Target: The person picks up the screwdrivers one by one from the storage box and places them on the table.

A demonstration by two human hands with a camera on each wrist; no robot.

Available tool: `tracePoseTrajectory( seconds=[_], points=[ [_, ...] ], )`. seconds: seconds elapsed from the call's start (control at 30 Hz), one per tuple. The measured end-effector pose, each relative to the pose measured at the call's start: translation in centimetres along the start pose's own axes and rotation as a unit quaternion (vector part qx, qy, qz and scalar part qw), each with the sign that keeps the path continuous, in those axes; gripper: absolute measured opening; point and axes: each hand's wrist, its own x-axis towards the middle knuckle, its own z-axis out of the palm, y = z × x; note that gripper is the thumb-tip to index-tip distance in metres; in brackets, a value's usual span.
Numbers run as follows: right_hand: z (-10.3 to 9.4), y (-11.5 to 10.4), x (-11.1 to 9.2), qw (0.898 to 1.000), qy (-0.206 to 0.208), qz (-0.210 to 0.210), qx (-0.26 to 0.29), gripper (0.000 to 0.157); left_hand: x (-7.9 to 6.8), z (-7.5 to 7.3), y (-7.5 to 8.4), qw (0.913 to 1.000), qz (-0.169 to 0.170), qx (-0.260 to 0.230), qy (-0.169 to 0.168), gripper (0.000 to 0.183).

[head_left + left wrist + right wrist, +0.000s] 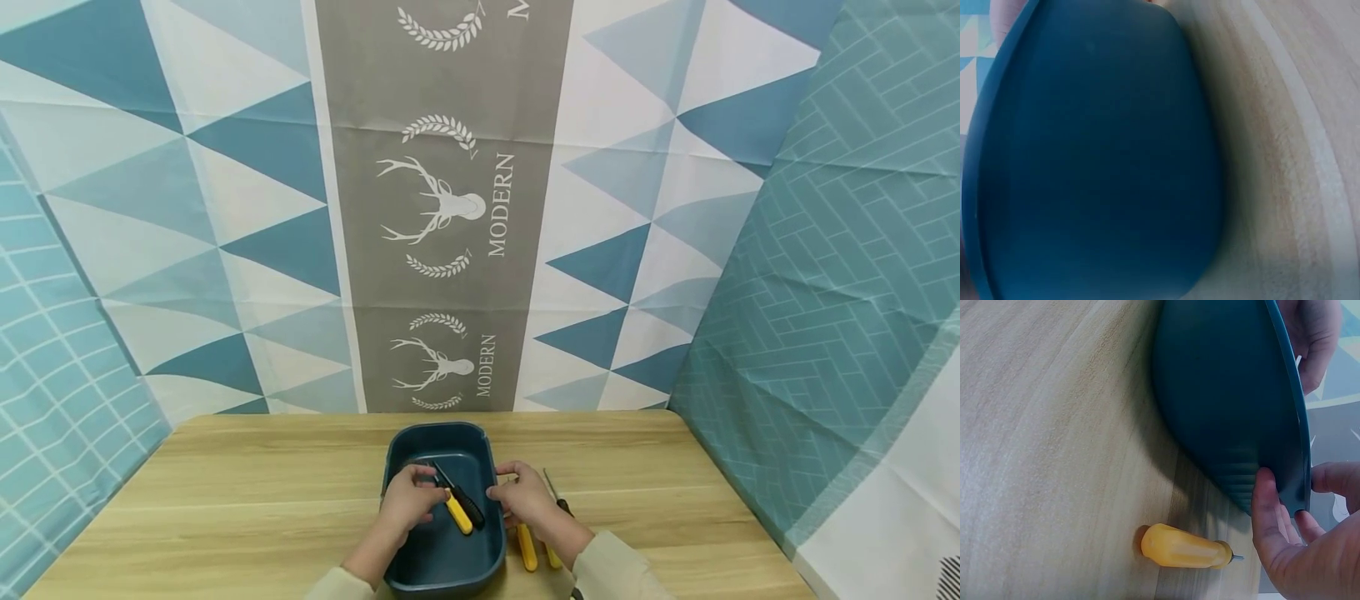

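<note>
A dark blue rectangular tub (442,575) stands on the table. Inside lie a yellow-handled screwdriver (459,515) and a black-handled tool (471,508), side by side. My left hand (408,497) is over the tub's left part, its thumb overlapping the upper end of the yellow handle; I cannot tell whether it grips it. My right hand (528,497) holds the tub's right side, thumb at the rim and fingers on the outer wall, as the right wrist view shows. The left wrist view is mostly the tub's outer wall (1104,150).
On the wooden table (255,508), right of the tub, lie an orange-yellow-handled screwdriver (527,547), another yellow handle (553,557) and a thin metal shaft (551,482) with a dark handle, partly hidden by the right forearm. A patterned cloth (442,292) hangs behind the table.
</note>
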Motion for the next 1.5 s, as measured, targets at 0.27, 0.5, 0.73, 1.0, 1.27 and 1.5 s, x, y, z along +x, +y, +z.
tracePoseTrajectory(
  seconds=[0.27,0.5,0.73,1.0,1.27,1.5],
  points=[
    [0.1,0.1,0.0,1.000,-0.001,-0.004,-0.001,0.041,0.5,0.2,-0.5,0.9997,-0.019,-0.015,-0.003,0.051],
    [0.1,0.2,0.2,1.000,0.001,-0.004,0.002,0.040,0.8,0.4,-0.2,0.9992,-0.033,-0.021,0.006,0.053],
    [0.0,0.4,0.3,1.000,0.001,-0.001,0.003,0.041,0.9,0.6,0.1,0.9989,-0.046,-0.008,0.004,0.054],
    [0.0,0.3,0.2,1.000,-0.005,-0.002,0.006,0.042,1.5,0.8,-0.4,0.9981,-0.060,0.000,0.013,0.053],
    [-0.1,0.4,0.3,1.000,-0.006,-0.005,0.004,0.042,2.1,0.9,-1.0,0.9971,-0.073,-0.004,0.018,0.053],
    [0.1,0.5,0.4,1.000,-0.004,-0.004,0.005,0.042,2.5,1.4,-1.1,0.9966,-0.077,0.005,0.027,0.050]
  ],
)
